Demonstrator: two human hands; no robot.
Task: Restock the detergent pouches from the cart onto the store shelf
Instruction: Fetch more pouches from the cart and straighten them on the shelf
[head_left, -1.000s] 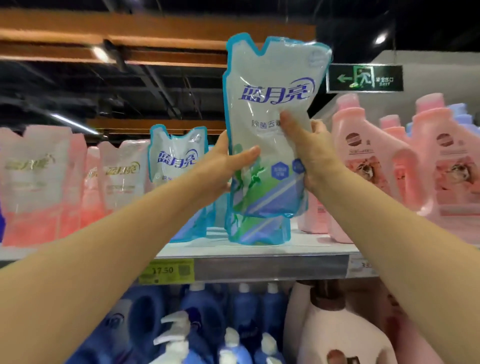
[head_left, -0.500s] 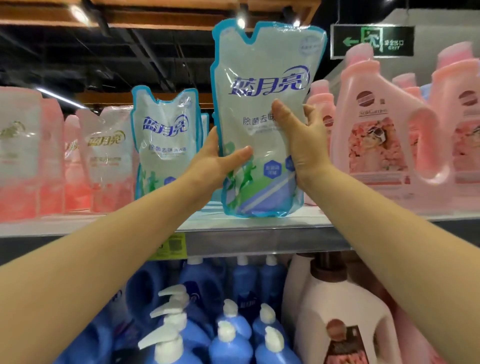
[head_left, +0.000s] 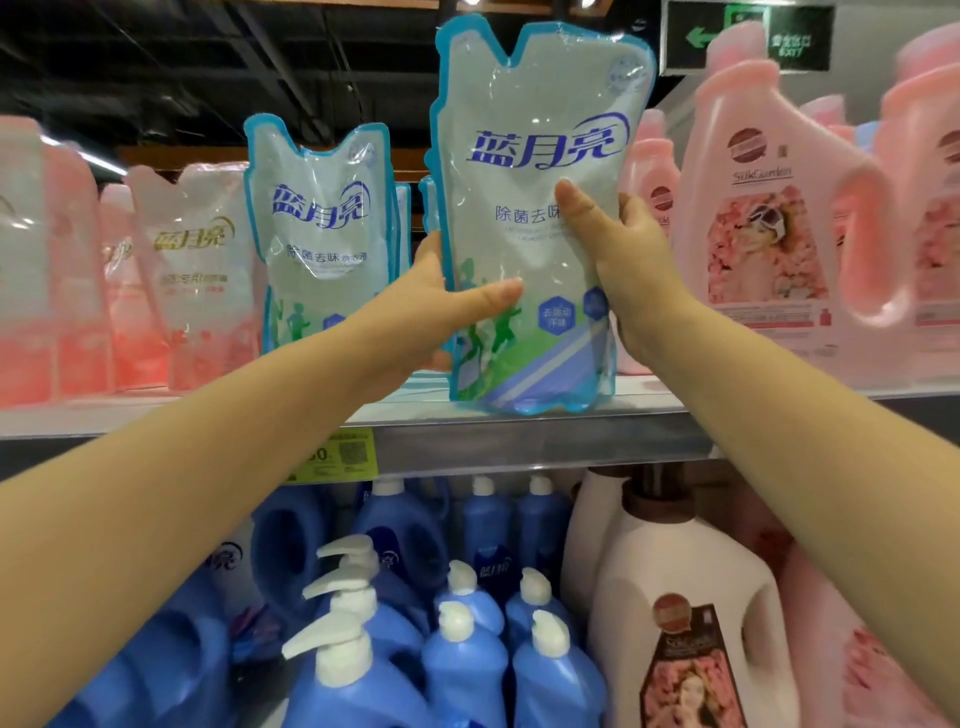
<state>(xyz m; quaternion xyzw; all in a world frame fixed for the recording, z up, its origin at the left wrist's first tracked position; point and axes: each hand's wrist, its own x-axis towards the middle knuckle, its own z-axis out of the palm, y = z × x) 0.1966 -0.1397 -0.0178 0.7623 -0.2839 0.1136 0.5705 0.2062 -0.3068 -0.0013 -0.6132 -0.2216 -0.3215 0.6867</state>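
Observation:
A tall blue-edged detergent pouch (head_left: 530, 130) stands upright with its base on the front of the upper shelf (head_left: 519, 441). My left hand (head_left: 436, 317) grips its lower left side, thumb across the front. My right hand (head_left: 623, 265) clasps its right side, thumb on the front. A second matching blue pouch (head_left: 322, 228) stands on the same shelf just to the left, with more blue-edged pouches partly hidden behind both. The cart is out of sight.
Pink pouches (head_left: 192, 270) fill the shelf's left part; big pink jugs (head_left: 774, 208) stand on the right. Below are blue pump bottles (head_left: 462, 649) and a white jug (head_left: 685, 613). A yellow price tag (head_left: 343, 457) sits on the shelf edge.
The pouch, held a little above the shelf before, has come down and its base now rests on the shelf front. Both hands kept their grip. My view has moved closer.

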